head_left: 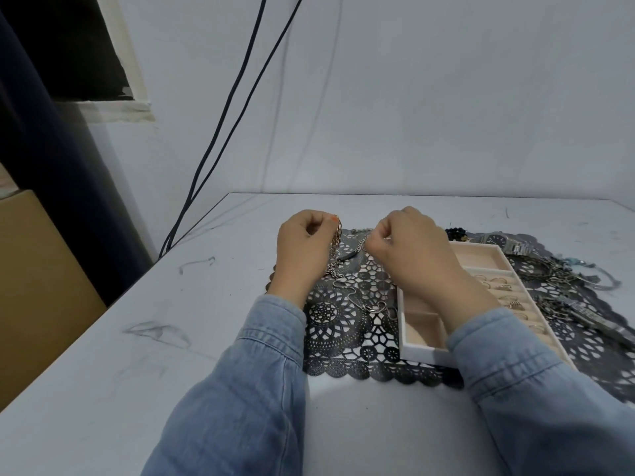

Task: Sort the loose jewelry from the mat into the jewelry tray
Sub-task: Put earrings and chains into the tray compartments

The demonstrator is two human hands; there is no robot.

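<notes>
The left hand (302, 247) pinches a mesh bracelet (336, 237), the right hand (409, 242) a thin chain (361, 245). They are held apart over the mat (343, 328), probably for untangling.

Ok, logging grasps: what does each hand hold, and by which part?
The left hand pinches the mesh bracelet by its upper end; the right hand pinches a thin chain near one end. They may be one piece.

Head cam, wide-angle, looks fwd & down, close over table (103, 338) toward wall (446, 97)
</notes>
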